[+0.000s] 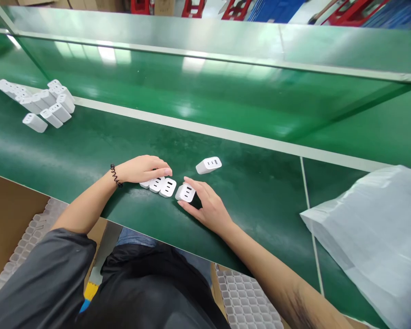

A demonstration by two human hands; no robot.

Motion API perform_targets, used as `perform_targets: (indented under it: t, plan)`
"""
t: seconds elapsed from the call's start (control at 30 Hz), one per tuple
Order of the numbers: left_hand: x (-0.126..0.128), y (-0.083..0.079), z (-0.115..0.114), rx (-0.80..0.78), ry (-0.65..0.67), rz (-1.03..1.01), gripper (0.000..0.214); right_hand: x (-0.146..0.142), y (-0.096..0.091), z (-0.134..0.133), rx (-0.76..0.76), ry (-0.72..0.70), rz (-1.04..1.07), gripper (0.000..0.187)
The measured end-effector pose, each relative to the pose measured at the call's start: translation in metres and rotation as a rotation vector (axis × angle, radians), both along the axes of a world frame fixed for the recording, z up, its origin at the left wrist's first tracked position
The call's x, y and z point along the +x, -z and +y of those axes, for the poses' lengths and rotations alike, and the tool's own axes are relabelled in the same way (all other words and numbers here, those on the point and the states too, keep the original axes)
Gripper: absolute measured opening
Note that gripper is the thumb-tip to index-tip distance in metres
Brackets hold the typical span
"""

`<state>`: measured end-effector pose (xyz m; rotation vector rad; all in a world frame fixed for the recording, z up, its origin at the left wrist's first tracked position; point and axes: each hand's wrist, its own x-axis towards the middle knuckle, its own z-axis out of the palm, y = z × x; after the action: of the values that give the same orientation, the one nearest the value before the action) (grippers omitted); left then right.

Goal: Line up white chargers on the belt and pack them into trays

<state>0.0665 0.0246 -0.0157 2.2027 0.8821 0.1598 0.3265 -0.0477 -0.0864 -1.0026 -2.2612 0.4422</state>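
Note:
Several white USB chargers (167,187) stand in a short row on the green work surface, their port faces turned up. My left hand (145,169), a black coiled band at its wrist, lies along the far side of this row with its fingers stretched out, partly covering the leftmost ones. Just right of the row, my right hand (207,203) grips another white charger (185,193) between thumb and fingers; a small gap separates it from the row. Beyond my right hand a single white charger (208,165) rests tilted on the surface.
A cluster of white chargers (50,103) stands at the far left. A translucent plastic bag (373,228) covers the right side. Below the edge are a cardboard box (10,210) and clear compartment trays (246,297). A raised green ledge (192,91) runs along the back.

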Motion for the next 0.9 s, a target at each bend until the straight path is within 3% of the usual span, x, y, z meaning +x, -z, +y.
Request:
perform_targets:
  t: [0.33, 0.53, 0.63, 0.73, 0.9]
  plan:
    - [-0.007, 0.003, 0.002, -0.253, -0.072, -0.104, 0.058, -0.023, -0.004, 0.007, -0.015, -0.061, -0.082, 0.052]
    - [-0.005, 0.001, 0.003, -0.324, -0.08, -0.157, 0.055, -0.029, -0.004, 0.006, -0.087, -0.051, -0.021, 0.084]
    - [-0.009, -0.001, 0.006, -0.334, -0.086, -0.12, 0.057, -0.021, -0.005, 0.008, -0.145, -0.087, 0.026, 0.086]
    - [-0.014, -0.006, 0.005, -0.247, 0.015, -0.041, 0.058, -0.016, -0.004, 0.009, -0.138, -0.106, 0.037, 0.083]
    - [-0.005, -0.012, -0.018, 0.193, 0.095, 0.175, 0.089, -0.015, -0.001, 0.008, -0.159, -0.109, 0.099, 0.082]
